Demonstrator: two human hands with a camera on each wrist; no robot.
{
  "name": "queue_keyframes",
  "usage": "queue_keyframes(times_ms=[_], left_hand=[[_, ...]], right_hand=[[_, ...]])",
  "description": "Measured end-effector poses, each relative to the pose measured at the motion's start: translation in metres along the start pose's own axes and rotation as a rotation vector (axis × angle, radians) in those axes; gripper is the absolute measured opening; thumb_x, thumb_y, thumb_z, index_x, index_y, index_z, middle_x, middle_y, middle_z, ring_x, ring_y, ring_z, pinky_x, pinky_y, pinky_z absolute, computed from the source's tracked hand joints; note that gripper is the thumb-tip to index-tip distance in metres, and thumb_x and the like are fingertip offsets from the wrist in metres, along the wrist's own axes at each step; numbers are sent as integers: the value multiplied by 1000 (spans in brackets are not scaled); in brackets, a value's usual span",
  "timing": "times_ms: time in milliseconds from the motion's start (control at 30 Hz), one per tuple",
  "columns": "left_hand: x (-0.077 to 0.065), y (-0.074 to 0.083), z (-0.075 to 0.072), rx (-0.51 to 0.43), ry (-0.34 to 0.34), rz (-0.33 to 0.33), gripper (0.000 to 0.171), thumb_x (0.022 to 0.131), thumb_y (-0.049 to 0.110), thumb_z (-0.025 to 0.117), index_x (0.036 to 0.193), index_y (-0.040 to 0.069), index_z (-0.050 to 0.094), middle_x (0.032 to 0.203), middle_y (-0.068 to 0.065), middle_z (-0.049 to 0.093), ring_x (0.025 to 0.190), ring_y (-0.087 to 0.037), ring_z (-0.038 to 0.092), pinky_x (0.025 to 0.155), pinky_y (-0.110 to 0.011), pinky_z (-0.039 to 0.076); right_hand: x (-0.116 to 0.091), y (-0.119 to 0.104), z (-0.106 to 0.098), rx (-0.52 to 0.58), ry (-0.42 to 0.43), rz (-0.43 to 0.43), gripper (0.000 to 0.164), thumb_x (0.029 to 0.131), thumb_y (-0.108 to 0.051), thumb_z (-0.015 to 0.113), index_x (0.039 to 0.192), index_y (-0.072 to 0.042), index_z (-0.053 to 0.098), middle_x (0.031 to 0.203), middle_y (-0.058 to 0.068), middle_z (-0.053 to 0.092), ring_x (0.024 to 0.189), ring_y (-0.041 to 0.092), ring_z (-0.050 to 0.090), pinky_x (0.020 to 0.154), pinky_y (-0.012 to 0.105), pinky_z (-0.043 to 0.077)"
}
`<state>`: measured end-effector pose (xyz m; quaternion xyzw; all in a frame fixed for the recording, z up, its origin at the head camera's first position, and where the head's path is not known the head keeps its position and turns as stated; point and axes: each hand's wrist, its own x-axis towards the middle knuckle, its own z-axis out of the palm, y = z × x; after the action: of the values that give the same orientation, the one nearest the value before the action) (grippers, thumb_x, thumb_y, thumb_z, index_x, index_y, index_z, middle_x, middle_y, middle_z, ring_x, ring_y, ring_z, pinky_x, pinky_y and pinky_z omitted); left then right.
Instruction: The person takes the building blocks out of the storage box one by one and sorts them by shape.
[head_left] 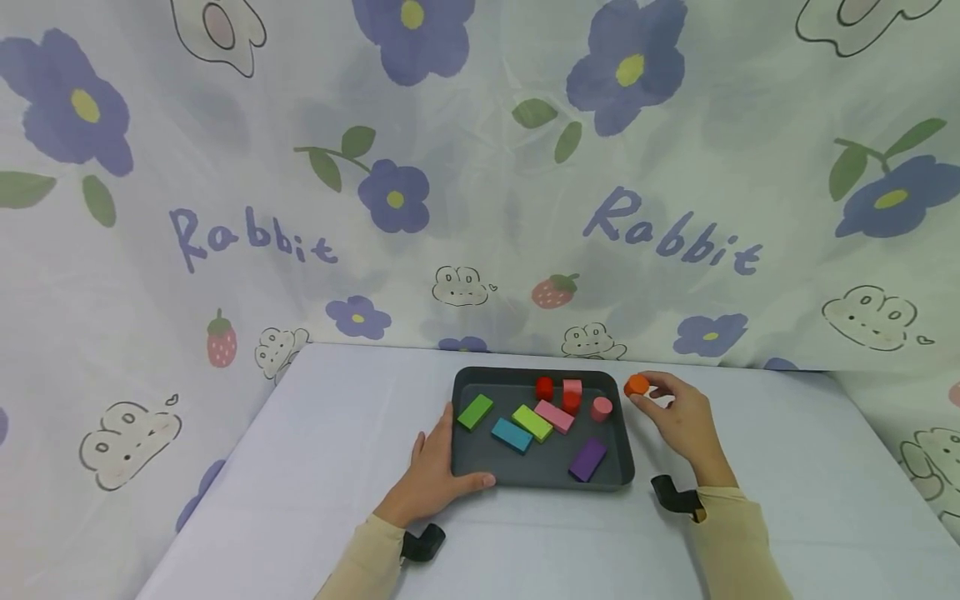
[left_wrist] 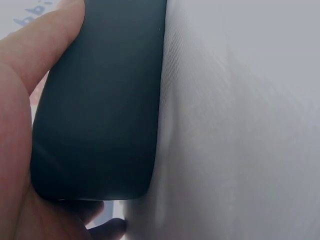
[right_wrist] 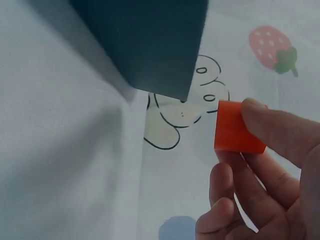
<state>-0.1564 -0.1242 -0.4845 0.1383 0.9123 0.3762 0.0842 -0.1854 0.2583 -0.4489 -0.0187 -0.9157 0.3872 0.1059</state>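
The right hand [head_left: 684, 414] pinches the orange block [head_left: 637, 384] in its fingers just right of the tray [head_left: 480, 463], while the left hand [head_left: 429, 481], fingers extended, touches its left side

On the white bench [head_left: 285, 483], the left-hand grip [head_left: 429, 482] touches a gray tray [head_left: 480, 461] of colored blocks [head_left: 532, 422]; the right-hand grip [head_left: 684, 417] pinches an orange block [head_left: 637, 384] near the right rim.
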Motion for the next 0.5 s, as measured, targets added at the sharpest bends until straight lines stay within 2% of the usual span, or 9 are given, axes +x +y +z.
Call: queue_keyframes(times_ms=[200,500], left_hand=[[-1,1,0,-5,4,1,126,80,56,80,161,2,-2,167,-16,11,152,-32,17,120,-59,-1],[0,0,0,5,8,2,126,81,56,79,161,2,-2,167,-16,11,153,-32,16,120,-58,-2]], right_hand=[[2,9,3,-3,52,29,44,92,-24,75,127,1,65,112,23,67,100,37,61,67,33,47],[4,23,8,3,54,75,43,91,-22,75,127,1,66,113,23,68,99,35,62,68,32,47]])
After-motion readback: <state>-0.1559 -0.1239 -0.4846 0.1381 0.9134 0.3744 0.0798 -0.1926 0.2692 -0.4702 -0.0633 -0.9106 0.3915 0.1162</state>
